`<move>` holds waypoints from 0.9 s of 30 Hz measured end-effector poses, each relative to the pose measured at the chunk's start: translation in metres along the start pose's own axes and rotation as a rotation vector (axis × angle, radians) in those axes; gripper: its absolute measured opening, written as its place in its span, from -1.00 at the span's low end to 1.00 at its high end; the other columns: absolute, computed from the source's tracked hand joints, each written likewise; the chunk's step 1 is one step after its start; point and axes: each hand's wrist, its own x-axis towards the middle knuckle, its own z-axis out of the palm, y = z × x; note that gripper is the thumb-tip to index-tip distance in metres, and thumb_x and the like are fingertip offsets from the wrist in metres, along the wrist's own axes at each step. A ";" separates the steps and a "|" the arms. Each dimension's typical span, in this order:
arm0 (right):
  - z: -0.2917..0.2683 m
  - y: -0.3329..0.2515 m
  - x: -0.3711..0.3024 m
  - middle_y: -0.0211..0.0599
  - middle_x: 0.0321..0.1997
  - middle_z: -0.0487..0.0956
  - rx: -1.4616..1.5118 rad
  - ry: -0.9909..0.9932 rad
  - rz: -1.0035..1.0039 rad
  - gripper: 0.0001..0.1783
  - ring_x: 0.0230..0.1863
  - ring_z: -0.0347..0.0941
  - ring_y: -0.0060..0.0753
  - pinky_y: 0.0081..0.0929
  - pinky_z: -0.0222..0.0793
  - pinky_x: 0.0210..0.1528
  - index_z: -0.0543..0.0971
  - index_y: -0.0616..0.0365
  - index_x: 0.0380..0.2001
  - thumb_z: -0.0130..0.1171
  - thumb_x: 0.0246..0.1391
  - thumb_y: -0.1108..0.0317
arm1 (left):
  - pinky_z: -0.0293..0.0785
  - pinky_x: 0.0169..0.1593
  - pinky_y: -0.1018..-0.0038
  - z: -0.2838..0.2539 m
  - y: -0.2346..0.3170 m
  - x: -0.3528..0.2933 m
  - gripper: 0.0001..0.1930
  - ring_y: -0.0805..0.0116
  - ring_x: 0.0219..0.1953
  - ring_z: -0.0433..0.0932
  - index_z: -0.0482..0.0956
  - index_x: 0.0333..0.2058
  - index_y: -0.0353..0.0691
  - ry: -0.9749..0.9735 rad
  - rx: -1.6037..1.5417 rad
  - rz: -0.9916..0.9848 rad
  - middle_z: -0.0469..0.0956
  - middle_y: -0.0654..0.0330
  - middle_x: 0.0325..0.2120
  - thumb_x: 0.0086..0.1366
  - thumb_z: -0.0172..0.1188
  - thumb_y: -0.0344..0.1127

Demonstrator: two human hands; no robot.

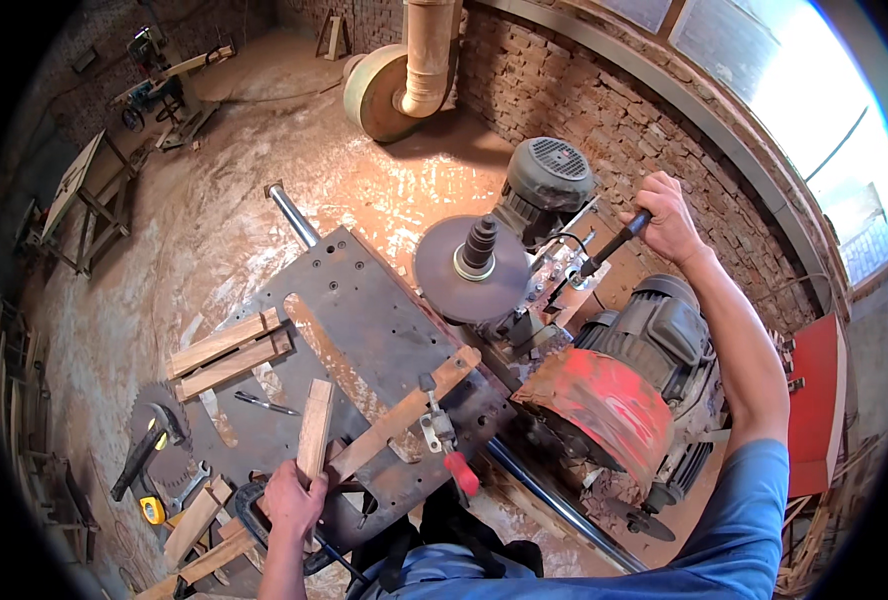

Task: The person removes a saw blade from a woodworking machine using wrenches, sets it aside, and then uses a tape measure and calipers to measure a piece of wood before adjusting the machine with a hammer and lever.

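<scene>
My left hand [295, 500] is closed around the lower end of a short wooden block [315, 428], which stands out over the grey metal machine table [334, 300]. Up at the right, my right hand [667, 218] grips the black lever handle [619, 244] of the machine. Between the lever and the table sits a round dark disc [471, 270] with a stepped spindle on top. A wooden strip [396, 415] lies across the table, beside a toggle clamp [440, 430] with a red grip. Two wooden pieces [232, 355] and a pen [267, 403] rest farther left.
At the table's left end lie a saw blade [169, 460], a hammer [147, 452], a tape measure [151, 507], a wrench [194, 485] and wood offcuts [197, 525]. Motors [554, 170] and a red guard [604, 405] stand at the right. A dust blower [384, 95] stands by the brick wall.
</scene>
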 end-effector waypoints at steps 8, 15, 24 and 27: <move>-0.001 0.010 0.016 -0.29 -0.48 0.35 0.043 -0.060 -0.082 -0.62 -0.26 0.30 -0.13 -0.22 0.20 -0.13 0.35 0.11 -0.63 0.39 -0.18 0.22 | 0.50 -0.14 0.07 -0.038 0.033 0.020 -0.48 -0.20 -0.25 0.60 0.45 -0.17 -0.35 -0.095 0.073 0.067 0.60 -0.20 -0.38 0.08 0.32 -0.02; -0.011 -0.001 0.014 -0.19 -0.48 0.35 0.004 -0.145 -0.027 -0.66 -0.28 0.31 -0.04 -0.18 0.21 -0.21 0.35 0.17 -0.62 0.32 -0.17 0.26 | 0.52 -0.21 0.12 -0.014 0.128 0.059 -0.58 -0.09 -0.25 0.58 0.41 0.02 -0.06 0.096 -0.168 0.439 0.55 -0.05 -0.32 0.20 0.25 -0.17; 0.000 -0.002 0.012 -0.19 -0.48 0.29 0.023 -0.092 -0.049 -0.66 -0.32 0.27 -0.06 -0.21 0.19 -0.21 0.32 0.18 -0.59 0.33 -0.16 0.33 | 0.50 -0.29 0.10 0.072 0.151 0.063 -0.64 -0.03 -0.34 0.53 0.39 0.00 -0.07 0.198 -0.115 0.604 0.48 0.01 -0.40 0.23 0.19 -0.24; 0.001 0.009 0.005 -0.17 -0.50 0.27 0.001 -0.095 -0.064 -0.64 -0.35 0.25 -0.05 -0.21 0.18 -0.25 0.31 0.19 -0.60 0.33 -0.16 0.32 | 0.49 -0.23 0.07 0.080 0.159 0.062 -0.70 -0.07 -0.28 0.52 0.42 -0.06 -0.15 0.103 -0.076 0.589 0.51 -0.01 -0.40 0.25 0.13 -0.25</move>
